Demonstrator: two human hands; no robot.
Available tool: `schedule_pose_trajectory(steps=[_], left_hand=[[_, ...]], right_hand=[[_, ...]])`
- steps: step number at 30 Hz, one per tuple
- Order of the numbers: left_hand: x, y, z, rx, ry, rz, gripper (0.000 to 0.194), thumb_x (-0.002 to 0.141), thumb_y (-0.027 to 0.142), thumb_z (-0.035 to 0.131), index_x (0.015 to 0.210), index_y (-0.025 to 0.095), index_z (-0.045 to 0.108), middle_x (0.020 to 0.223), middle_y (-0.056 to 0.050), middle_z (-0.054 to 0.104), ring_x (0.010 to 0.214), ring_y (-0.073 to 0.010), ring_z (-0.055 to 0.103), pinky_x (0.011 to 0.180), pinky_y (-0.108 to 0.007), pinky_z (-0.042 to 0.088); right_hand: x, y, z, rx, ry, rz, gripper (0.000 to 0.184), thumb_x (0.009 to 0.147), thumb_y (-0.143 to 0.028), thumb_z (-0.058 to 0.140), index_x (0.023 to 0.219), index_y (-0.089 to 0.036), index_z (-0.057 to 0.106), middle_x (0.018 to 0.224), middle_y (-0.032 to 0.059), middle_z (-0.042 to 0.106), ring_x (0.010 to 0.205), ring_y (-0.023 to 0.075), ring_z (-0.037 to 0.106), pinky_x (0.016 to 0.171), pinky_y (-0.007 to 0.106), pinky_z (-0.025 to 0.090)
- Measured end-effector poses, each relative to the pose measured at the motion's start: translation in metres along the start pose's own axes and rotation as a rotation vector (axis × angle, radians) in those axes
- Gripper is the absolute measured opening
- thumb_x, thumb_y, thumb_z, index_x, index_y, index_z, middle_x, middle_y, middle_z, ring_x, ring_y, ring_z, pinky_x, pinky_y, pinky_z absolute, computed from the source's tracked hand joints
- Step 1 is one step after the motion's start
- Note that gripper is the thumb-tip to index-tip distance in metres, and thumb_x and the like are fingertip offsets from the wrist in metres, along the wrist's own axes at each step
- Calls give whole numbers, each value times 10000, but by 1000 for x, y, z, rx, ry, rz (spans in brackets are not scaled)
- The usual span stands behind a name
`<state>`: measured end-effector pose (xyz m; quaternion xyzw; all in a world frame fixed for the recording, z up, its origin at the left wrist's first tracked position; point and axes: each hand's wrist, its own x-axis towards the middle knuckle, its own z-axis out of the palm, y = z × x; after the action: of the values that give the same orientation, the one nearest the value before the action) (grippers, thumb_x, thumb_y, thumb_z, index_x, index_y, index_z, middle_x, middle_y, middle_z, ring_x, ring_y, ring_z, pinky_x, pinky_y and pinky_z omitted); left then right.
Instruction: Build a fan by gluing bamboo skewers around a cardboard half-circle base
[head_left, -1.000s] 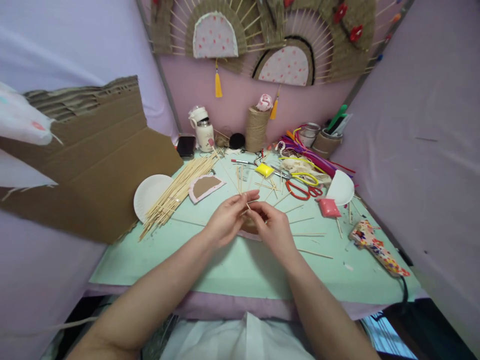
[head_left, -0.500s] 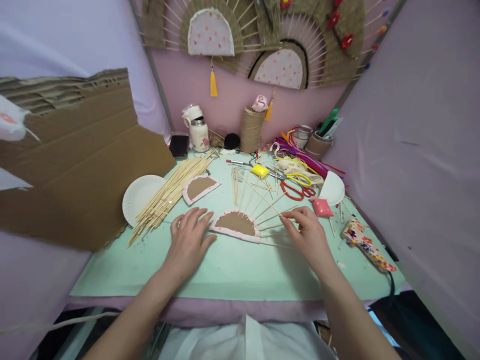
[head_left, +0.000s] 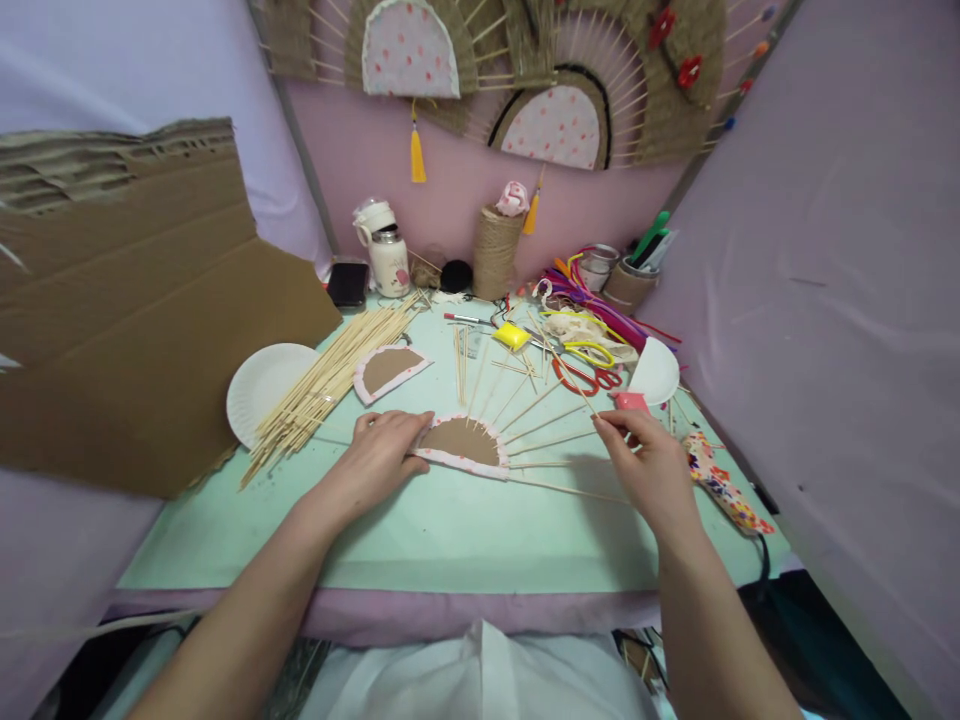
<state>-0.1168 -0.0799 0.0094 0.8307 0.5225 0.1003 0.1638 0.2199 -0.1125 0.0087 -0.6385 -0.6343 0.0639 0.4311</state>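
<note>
A half-round cardboard piece (head_left: 463, 440) with a pink-and-white padded rim lies on the mint-green table, several thin wooden sticks (head_left: 536, 402) fanning out from its curved edge. At its left corner, my left hand (head_left: 386, 447) holds the rim between thumb and fingers. My right hand (head_left: 646, 458) pinches the end of a loose bamboo stick (head_left: 571, 372) between thumb and forefinger. That stick slants up and to the left, above the fanned sticks. Behind my left hand rests a second half-round cardboard piece (head_left: 388, 372) with a similar rim.
A bundle of sticks (head_left: 330, 385) overlaps a white paper plate (head_left: 262, 375) on the left, by a large cardboard sheet (head_left: 150, 320). Red-handled scissors (head_left: 576, 377), a yellow packet (head_left: 511, 336) and a twine spool (head_left: 496, 250) sit behind. A flower-patterned corded tool (head_left: 726, 487) lies right.
My right hand has moved right with the stick, away from the cardboard piece. My left hand has closed in on the piece's left corner. The view has shifted slightly.
</note>
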Motion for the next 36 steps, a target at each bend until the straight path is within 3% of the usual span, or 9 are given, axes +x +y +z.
schedule_pose_trajectory(steps=[8,20,26,32,36], left_hand=[[-7,11,11,-5,14,-2,396,880,286,555,1275,261,560,1166,-86,683,1181,-283,556,1011,-450,294],[-24,50,26,27,55,-69,355,895,202,539,1245,260,561,1199,-77,678,1178,-272,562,960,-449,303],[-22,60,30,43,67,-63,357,905,211,551,1259,256,550,1241,-96,663,1189,-281,554,960,-469,316],[-34,62,18,6,443,7,263,956,329,493,1149,217,632,1310,-116,600,1088,-249,607,935,-403,436],[-32,57,22,-21,415,181,296,988,281,417,1209,263,612,1367,-54,571,1038,-182,640,874,-303,506]], right_hand=[[-3,2,-7,0,4,11,263,872,-443,567,799,-215,675,794,44,681,647,167,535,609,309,424],[-3,-4,-20,-9,17,-9,199,884,-381,577,828,-217,674,842,46,657,727,182,564,665,324,441],[-15,-21,-2,29,-256,-89,166,909,-325,565,847,-224,682,844,51,657,813,204,596,734,338,458],[-29,-49,17,-57,-447,-182,160,940,-240,542,882,-213,689,824,50,624,828,205,569,747,330,444],[-33,-65,19,-75,-502,-242,161,951,-235,544,881,-199,685,821,46,607,823,190,553,743,309,436]])
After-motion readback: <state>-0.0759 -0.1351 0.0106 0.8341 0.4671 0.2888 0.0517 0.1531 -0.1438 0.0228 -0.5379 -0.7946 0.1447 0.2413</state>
